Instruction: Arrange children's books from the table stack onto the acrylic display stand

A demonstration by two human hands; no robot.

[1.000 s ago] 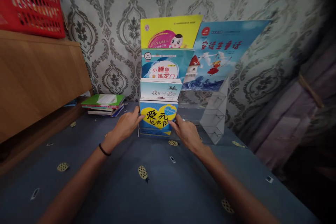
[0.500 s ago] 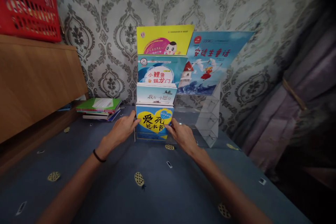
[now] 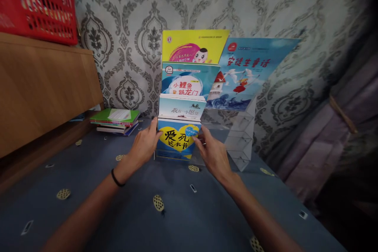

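The left hand (image 3: 144,141) is pinching the left edge of a blue rectangular paper book with a yellow heart (image 3: 176,140); the right hand (image 3: 215,153) is pinching the opposite edge, apparently steadying it upright in the front tier of a clear, stepped plastic rack (image 3: 240,139).

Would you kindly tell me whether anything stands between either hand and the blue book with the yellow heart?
Nothing visible does: the left hand is at the left edge of the yellow-heart book, and the right hand is at its right edge. The pale book stands behind it, not between.
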